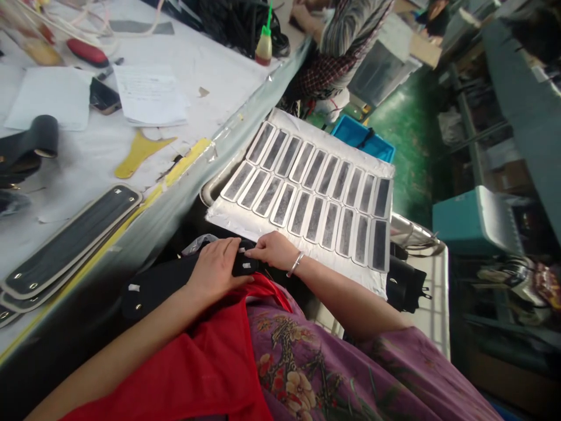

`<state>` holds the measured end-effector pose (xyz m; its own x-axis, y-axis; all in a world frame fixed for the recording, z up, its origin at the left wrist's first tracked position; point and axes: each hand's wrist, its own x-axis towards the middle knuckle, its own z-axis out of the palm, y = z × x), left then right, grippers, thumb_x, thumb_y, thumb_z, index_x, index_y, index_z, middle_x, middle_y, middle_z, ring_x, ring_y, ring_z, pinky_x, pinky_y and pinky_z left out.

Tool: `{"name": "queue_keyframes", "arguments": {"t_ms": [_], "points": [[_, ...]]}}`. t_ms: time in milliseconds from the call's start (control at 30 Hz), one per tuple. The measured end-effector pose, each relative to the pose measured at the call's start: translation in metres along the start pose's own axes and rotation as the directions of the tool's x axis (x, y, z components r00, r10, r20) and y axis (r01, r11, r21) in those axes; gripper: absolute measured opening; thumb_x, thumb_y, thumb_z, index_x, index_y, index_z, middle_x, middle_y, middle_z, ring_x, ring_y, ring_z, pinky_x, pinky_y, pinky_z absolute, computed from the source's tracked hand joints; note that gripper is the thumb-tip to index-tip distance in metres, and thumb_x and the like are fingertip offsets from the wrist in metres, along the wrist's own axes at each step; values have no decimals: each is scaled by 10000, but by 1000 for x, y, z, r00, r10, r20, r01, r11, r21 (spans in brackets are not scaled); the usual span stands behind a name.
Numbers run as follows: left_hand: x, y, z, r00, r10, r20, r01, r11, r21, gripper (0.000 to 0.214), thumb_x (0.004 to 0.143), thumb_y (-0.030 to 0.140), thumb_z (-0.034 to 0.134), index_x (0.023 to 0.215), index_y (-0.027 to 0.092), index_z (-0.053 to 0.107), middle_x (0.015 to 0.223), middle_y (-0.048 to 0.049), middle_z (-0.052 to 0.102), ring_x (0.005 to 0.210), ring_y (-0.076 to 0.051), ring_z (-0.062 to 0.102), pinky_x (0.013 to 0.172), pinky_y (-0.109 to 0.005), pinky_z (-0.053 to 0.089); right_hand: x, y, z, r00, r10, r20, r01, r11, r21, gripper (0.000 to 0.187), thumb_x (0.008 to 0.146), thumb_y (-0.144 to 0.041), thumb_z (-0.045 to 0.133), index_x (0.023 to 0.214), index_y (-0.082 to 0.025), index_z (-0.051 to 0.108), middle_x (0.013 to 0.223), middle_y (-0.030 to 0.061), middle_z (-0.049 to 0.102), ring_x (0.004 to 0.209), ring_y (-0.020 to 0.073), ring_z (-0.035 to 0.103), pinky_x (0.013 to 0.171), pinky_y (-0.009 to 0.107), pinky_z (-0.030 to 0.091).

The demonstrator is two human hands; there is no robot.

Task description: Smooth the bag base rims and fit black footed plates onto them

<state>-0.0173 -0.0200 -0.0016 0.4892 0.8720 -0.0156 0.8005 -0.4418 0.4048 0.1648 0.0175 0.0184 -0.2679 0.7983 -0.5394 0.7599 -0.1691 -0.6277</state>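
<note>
A long black strip (pixel 169 278) with rounded ends, a metal eyelet and small white stickers lies across my lap. My left hand (pixel 214 266) rests over its right part and holds it, fingers together along the far side and thumb on the near side. My right hand (pixel 278 248), with a bangle at the wrist, has its fingers curled and the index fingertip and thumb close together at the strip's right end. That fingertip meets a small white sticker (pixel 242 250); whether it is pinched is hidden. A second white sticker (pixel 246 265) sits close by on the strip.
Beyond my hands, a board (pixel 372 164) carries rows of dark, pale-edged rectangular pieces. On the left table (pixel 219 76) lie stacked black strips (pixel 74 240), a yellow scraper-like piece (pixel 140 153), papers (pixel 149 93) and a green-tipped bottle (pixel 263 47). Another person (pixel 337 52) sits at the table's far end.
</note>
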Motion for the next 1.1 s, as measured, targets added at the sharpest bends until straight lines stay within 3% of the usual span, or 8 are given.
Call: {"name": "queue_keyframes", "arguments": {"t_ms": [567, 867, 1100], "points": [[2, -2, 3, 1000, -13, -27, 12, 999, -39, 780, 692, 673, 515, 1235, 113, 474, 1196, -178, 558, 1060, -340, 514, 896, -470, 374, 1, -1, -1, 999, -33, -37, 32, 999, -27, 281, 716, -389, 650, 558, -161, 603, 494, -22, 546, 495, 84, 472, 467, 212, 288], [2, -5, 9, 997, -44, -70, 40, 997, -61, 791, 646, 636, 597, 1216, 107, 452, 1167, -195, 562, 1035, -344, 532, 865, -463, 402, 4, 1, -1, 1000, -5, -27, 4, 1000, -24, 292, 712, -408, 642, 562, -165, 581, 517, -27, 543, 503, 84, 468, 466, 214, 288], [12, 4, 5, 995, -97, -13, 96, 994, -48, 639, 713, 605, 534, 1107, 102, 517, 1068, -181, 584, 981, -336, 538, 815, -457, 414, 16, 11, 5, 999, -23, -23, 24, 997, 75, 293, 642, -398, 685, 671, -182, 490, 576, -51, 512, 533, 86, 450, 478, 203, 309]]}}
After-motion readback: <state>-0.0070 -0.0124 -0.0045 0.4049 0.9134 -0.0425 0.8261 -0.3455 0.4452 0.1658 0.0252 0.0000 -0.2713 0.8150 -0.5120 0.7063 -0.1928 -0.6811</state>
